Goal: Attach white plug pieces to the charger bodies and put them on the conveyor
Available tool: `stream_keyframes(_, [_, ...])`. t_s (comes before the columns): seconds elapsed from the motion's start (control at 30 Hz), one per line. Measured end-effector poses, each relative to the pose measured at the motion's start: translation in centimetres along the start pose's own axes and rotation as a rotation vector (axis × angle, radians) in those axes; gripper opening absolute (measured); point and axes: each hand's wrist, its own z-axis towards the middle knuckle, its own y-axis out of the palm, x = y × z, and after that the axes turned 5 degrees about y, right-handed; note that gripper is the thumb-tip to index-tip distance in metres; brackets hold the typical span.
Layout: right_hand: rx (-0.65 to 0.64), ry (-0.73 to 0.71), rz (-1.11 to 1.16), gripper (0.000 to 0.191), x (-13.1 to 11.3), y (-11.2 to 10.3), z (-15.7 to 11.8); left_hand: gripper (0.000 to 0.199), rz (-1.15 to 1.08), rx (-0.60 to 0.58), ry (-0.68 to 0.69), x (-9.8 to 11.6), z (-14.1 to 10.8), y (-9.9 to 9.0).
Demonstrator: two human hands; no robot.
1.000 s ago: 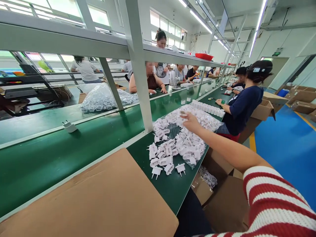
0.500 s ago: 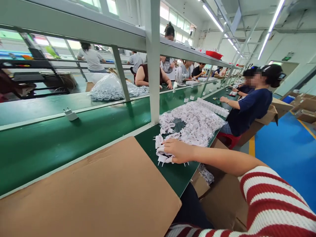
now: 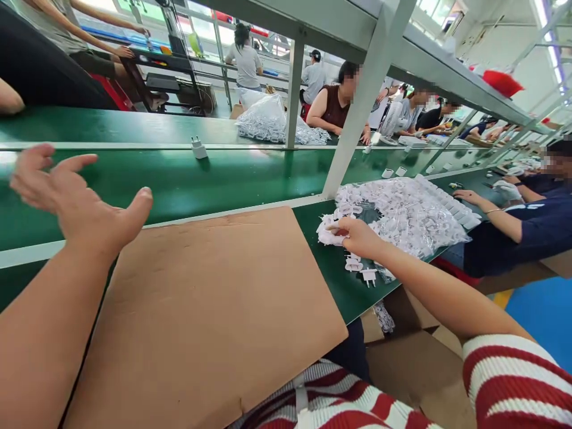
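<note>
My right hand reaches across the green bench and closes its fingers on a small clutch of white plug parts at the near edge of a heap of the same parts, which lies on clear plastic between my seat and the next one along the line. A few loose plug parts with prongs sit on the bench just below my wrist. My left hand hangs in the air above the bench, palm open, fingers spread and thumb out, holding nothing. Under it and in front of me lies a large brown cardboard sheet, flat on the bench and bare. A single white charger stands farther out on the green belt, well apart from both hands. To my right a co-worker in a dark blue top rests a forearm on the bench beside the heap. Across the line, a person in a brown sleeveless top sits near a bag of white parts, with a small fan close by.
</note>
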Motion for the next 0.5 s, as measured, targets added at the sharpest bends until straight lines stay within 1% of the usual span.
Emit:
stream_keyframes(0.07, [0.03, 0.042, 0.016, 0.025, -0.2, -0.2, 0.7, 0.079, -0.006, 0.099, 0.057, 1.1, 0.2, 0.9])
stream_keyframes(0.1, [0.053, 0.057, 0.006, 0.025, -0.3, -0.3, 1.1, 0.072, -0.03, 0.111, 0.108, 1.8, 0.2, 1.3])
stream_keyframes(0.17, [0.099, 0.066, -0.044, 0.028, -0.5, -0.6, 1.7, 0.057, -0.116, 0.038, 0.2, 3.4, 0.0, 1.8])
stream_keyframes(0.2, [0.123, 0.064, -0.076, 0.029, -0.6, -0.7, 1.9, 0.051, -0.164, -0.036, 0.208, 4.1, -0.3, 1.9])
stream_keyframes(0.23, [0.142, 0.06, -0.105, 0.03, -0.8, -0.8, 2.1, 0.046, -0.211, -0.146, 0.191, 4.7, -0.5, 2.0])
stream_keyframes(0.3, [0.168, 0.06, -0.15, 0.03, -1.3, -0.8, 2.1, 0.042, -0.291, -0.437, 0.123, 5.8, -1.0, 2.1])
stream_keyframes(0.33, [0.165, 0.063, -0.167, 0.03, -1.7, -0.6, 2.0, 0.043, -0.32, -0.583, 0.095, 6.3, -1.3, 2.3])
stream_keyframes(0.37, [0.149, 0.063, -0.188, 0.03, -2.3, -0.4, 1.9, 0.047, -0.347, -0.705, 0.084, 6.6, -1.7, 2.5])
stream_keyframes(0.4, [0.11, 0.052, -0.223, 0.031, -2.9, -0.1, 1.7, 0.051, -0.373, -0.792, 0.093, 6.9, -2.1, 2.8])
stream_keyframes(0.43, [0.055, 0.033, -0.274, 0.032, -3.5, 0.3, 1.5, 0.057, -0.396, -0.842, 0.122, 7.2, -2.5, 3.1])
stream_keyframes(0.5, [-0.061, -0.012, -0.397, 0.038, -4.8, 1.0, 1.2, 0.068, -0.421, -0.869, 0.2, 7.5, -3.4, 4.0])
